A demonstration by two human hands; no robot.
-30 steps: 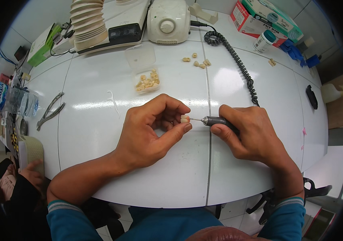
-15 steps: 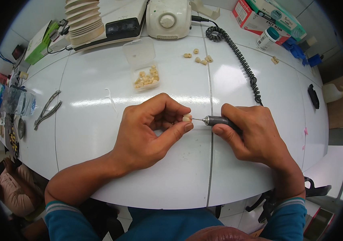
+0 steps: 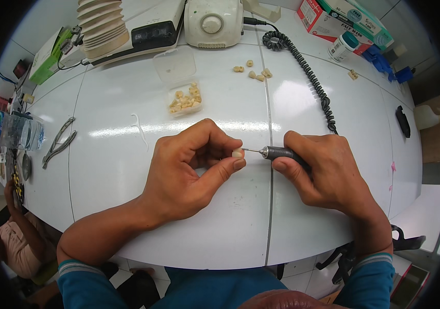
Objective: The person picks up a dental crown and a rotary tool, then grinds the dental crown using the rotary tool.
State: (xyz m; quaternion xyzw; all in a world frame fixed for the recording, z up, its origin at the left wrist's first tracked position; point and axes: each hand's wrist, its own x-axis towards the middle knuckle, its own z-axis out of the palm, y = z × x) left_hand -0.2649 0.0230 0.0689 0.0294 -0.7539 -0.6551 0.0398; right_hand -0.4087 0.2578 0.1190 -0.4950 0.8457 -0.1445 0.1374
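Observation:
Between the thumb and fingertips of my left hand [image 3: 189, 167] is a small cream dental crown [image 3: 238, 153]. My right hand [image 3: 323, 165] grips a dark rotary handpiece [image 3: 280, 153], its thin metal bur [image 3: 252, 150] pointing left at the crown. The tip reaches the crown's upper right edge; whether it touches cannot be made out. A coiled black cord [image 3: 316, 77] runs from behind the handpiece up to a cream control unit [image 3: 212, 24]. Beyond my left hand, an open clear plastic box [image 3: 185, 110] holds several more crowns.
Several loose crowns [image 3: 257, 75] lie past my hands, and a small piece [image 3: 352, 74] farther right. Pliers [image 3: 59, 143] and a white dental floss pick [image 3: 139, 132] are on the left. A white bottle [image 3: 343, 46] stands by mask boxes [image 3: 343, 23]. At the lower left sits another person [image 3: 24, 242].
The crown has been turned slightly in my left fingers, and the bur now meets it higher up. The view has shifted a little. The person at lower left has moved an arm.

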